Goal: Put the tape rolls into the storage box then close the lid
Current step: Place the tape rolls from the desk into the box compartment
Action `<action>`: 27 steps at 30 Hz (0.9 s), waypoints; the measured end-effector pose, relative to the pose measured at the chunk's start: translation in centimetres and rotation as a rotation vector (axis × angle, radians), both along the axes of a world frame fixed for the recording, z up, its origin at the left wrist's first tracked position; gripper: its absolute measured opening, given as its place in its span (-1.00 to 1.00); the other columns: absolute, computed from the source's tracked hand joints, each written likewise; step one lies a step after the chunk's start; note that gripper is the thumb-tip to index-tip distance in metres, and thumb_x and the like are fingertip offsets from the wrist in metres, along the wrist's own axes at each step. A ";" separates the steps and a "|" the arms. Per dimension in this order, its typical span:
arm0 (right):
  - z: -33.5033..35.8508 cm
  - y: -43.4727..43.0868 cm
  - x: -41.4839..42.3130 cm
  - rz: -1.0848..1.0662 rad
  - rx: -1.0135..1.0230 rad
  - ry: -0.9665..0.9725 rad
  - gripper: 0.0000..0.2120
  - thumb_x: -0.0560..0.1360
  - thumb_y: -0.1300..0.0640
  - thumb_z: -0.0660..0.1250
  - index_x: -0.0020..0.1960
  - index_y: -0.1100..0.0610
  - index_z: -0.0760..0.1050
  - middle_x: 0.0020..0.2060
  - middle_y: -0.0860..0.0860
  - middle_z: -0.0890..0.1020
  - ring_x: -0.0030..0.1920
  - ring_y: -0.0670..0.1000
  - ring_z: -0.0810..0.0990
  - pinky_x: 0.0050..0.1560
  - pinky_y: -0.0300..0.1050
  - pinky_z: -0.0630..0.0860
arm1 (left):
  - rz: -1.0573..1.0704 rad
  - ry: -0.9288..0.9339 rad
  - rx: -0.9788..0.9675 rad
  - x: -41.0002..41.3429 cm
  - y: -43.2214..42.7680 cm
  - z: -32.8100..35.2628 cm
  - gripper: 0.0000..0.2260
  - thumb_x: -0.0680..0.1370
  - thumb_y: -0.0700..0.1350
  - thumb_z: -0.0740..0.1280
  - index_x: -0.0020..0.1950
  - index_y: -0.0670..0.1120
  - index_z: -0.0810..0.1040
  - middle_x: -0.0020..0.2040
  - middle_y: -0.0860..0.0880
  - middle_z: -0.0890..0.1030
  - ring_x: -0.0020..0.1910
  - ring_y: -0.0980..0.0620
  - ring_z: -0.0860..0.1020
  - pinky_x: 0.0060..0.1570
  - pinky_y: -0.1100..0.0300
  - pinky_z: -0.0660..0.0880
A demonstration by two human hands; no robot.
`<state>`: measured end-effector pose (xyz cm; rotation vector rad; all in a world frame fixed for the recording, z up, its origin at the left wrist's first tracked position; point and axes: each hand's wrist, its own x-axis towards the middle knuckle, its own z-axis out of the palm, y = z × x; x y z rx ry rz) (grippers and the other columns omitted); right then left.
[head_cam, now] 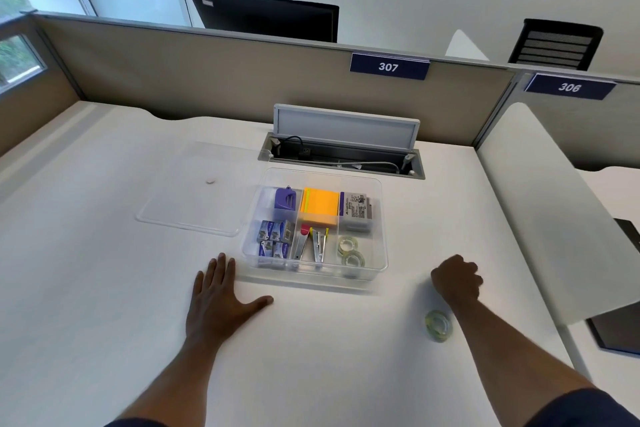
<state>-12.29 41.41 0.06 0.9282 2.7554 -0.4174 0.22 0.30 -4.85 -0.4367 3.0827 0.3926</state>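
Note:
A clear plastic storage box (381, 218) stands open on the white desk. Two clear tape rolls (350, 251) lie in its front right compartment. A third tape roll (438, 325) stands on the desk, to the right of the box and nearer to me. The clear lid (194, 191) lies flat on the desk left of the box. My left hand (221, 298) rests flat with fingers spread, just left of the box's front corner. My right hand (455, 279) is curled into a fist right of the box, beyond the loose roll; nothing shows in it.
The box also holds staple boxes (273, 239), orange sticky notes (319, 206), staple removers (311, 243) and a purple item (285, 199). Behind it, an open cable hatch (346, 149) sits in the desk. A beige partition (207, 80) bounds the back; a white divider (540, 211) stands right.

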 end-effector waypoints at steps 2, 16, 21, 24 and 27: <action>0.0 -0.2 0.0 0.140 0.025 0.079 -0.73 0.50 0.25 0.19 0.17 0.32 0.37 0.17 0.30 0.45 0.18 0.32 0.45 0.21 0.10 0.44 | 0.002 0.001 -0.001 0.0 0.0 -0.1 0.12 0.23 0.66 0.00 0.56 -0.09 0.10 0.60 -0.08 0.04 0.58 -0.03 -0.02 0.54 -0.03 -0.05; 5.7 -10.0 -2.9 0.770 -0.322 0.521 -0.62 0.50 0.29 0.25 0.31 0.25 0.41 0.21 0.23 0.47 0.22 0.18 0.50 0.20 -0.06 0.47 | 0.008 -0.004 -0.009 0.0 0.1 0.1 0.11 0.24 0.65 0.00 0.57 -0.08 0.06 0.60 -0.07 0.01 0.58 -0.01 -0.06 0.55 -0.02 -0.06; 5.2 -10.9 -2.3 0.897 -0.317 0.396 -0.60 0.49 0.31 0.22 0.33 0.23 0.40 0.28 0.21 0.45 0.31 0.19 0.44 0.35 0.03 0.41 | 0.005 -0.006 -0.013 0.1 0.1 0.1 0.12 0.24 0.65 -0.01 0.57 -0.08 0.05 0.60 -0.07 0.00 0.58 -0.01 -0.07 0.55 -0.02 -0.06; 4.3 -10.6 -1.9 0.970 -0.269 0.315 -0.63 0.49 0.31 0.21 0.30 0.22 0.42 0.29 0.21 0.44 0.34 0.21 0.43 0.36 0.06 0.42 | 0.005 -0.001 0.000 0.0 0.0 0.0 0.12 0.24 0.65 0.01 0.57 -0.09 0.06 0.60 -0.08 0.01 0.58 -0.01 -0.06 0.55 -0.02 -0.06; 3.8 -10.3 -1.9 0.970 -0.219 0.327 -0.57 0.50 0.28 0.25 0.36 0.22 0.36 0.36 0.22 0.37 0.39 0.20 0.37 0.39 0.07 0.39 | -0.001 0.001 -0.002 0.0 0.0 -0.1 0.11 0.25 0.65 0.01 0.57 -0.08 0.07 0.60 -0.08 0.02 0.58 -0.02 -0.05 0.54 -0.03 -0.05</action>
